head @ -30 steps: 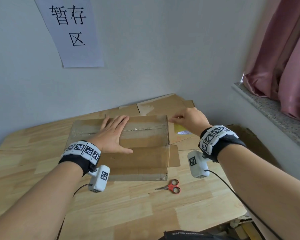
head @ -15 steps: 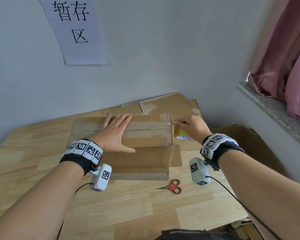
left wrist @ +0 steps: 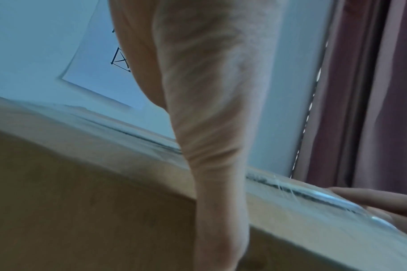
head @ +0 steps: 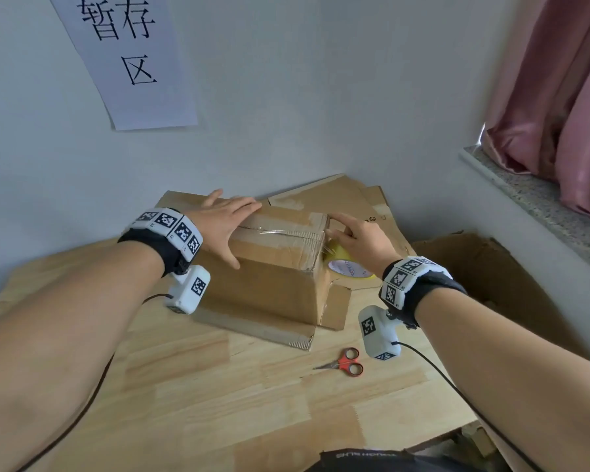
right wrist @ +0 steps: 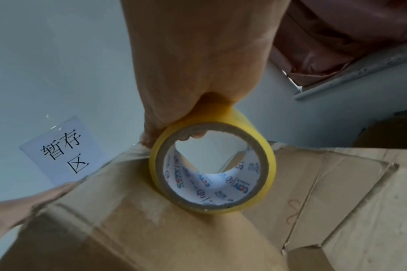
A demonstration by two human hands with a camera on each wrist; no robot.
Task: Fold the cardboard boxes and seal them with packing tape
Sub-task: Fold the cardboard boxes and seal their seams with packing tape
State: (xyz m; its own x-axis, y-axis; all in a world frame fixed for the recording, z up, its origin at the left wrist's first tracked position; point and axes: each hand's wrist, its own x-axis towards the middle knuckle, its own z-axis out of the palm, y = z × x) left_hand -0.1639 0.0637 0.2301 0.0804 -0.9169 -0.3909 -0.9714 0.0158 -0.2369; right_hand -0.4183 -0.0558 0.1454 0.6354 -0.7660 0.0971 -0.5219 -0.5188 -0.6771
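A brown cardboard box (head: 273,284) stands on the wooden table (head: 252,403), its top flaps closed, with clear tape along the seam (head: 280,231). My left hand (head: 225,223) lies flat on the box top (left wrist: 105,183), fingers straight. My right hand (head: 351,236) grips a yellow tape roll (head: 344,264) at the box's right end, one finger resting on the top corner. In the right wrist view, the fingers curl through the core of the tape roll (right wrist: 211,165), which sits against the box's end (right wrist: 128,229).
Red-handled scissors (head: 344,362) lie on the table in front of the box. Flattened cardboard sheets (head: 355,206) lie behind it against the wall. An open cardboard box (head: 484,267) stands to the right, below a stone windowsill (head: 532,199) with pink curtains.
The box has turned, its right end swinging toward me. My right hand brought the tape roll down over the box's right end; my left hand stayed flat on top.
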